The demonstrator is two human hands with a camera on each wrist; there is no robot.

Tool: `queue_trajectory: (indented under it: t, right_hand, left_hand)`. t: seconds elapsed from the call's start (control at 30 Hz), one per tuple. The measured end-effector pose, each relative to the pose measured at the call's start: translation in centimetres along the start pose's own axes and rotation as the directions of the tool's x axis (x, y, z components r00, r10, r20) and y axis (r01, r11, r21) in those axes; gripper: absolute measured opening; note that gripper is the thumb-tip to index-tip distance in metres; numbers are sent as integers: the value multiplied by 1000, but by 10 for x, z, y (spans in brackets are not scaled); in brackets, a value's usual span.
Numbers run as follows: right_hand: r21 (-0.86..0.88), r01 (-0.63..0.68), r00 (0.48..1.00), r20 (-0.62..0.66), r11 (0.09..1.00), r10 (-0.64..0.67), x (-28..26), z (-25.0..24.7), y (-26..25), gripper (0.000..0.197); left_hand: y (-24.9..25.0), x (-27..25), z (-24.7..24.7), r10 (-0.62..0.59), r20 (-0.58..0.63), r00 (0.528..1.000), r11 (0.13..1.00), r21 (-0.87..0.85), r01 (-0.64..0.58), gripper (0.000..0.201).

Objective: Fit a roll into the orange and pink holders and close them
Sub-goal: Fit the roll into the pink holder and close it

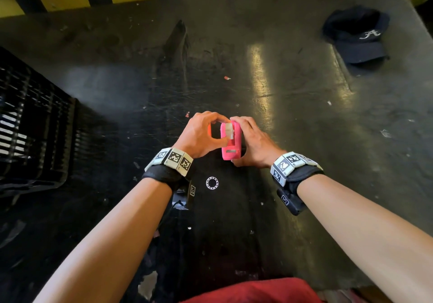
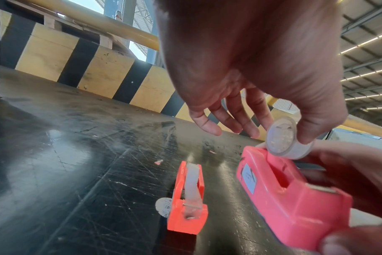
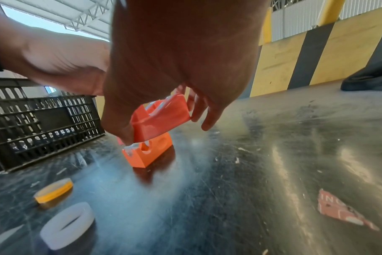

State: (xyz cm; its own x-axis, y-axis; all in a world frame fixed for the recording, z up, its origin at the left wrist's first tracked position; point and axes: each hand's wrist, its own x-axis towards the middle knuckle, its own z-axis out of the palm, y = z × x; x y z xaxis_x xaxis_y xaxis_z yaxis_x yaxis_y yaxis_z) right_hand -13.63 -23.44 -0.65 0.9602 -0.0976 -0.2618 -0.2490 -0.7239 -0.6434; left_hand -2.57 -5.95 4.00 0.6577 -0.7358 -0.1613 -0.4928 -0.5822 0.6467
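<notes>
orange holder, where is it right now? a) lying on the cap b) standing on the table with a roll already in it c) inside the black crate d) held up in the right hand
b: in the left wrist view the orange holder stands on the table with a roll in its slot, free of both hands, while the right hand grips the pink holder.

In the head view, the left hand (image 1: pixel 201 134) hides nearly all of the orange holder (image 1: pixel 209 131). The crate (image 1: pixel 35 127) is cut off at the table's (image 1: pixel 281 115) left edge.
</notes>
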Motion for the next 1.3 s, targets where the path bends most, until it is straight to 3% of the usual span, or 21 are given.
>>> queue_trajectory:
  t: [0.33,0.63,0.83,1.13,1.3]
  right_hand:
    - [21,52,998,-48,998,-51,-15,-6,-16,118]
    - [48,73,996,-61,996,-70,-19,-12,-29,116]
    - [57,66,994,-86,996,-61,-18,-15,-31,98]
    - [50,84,994,-79,995,-80,-9,-24,-32,94]
    - [38,86,994,-66,996,-83,-3,-30,-34,92]
  left_hand:
    - [10,-13,-3,17,-29,999,999,47,-16,47]
    - [13,-18,-1,-19,-36,999,989,144,24,60]
    - [13,-19,-1,-32,-100,994,999,18,34,68]
    - [17,-12,-16,-19,-48,999,998,-53,16,55]
    - [21,-13,-24,80,-110,991,994,87,-71,31]
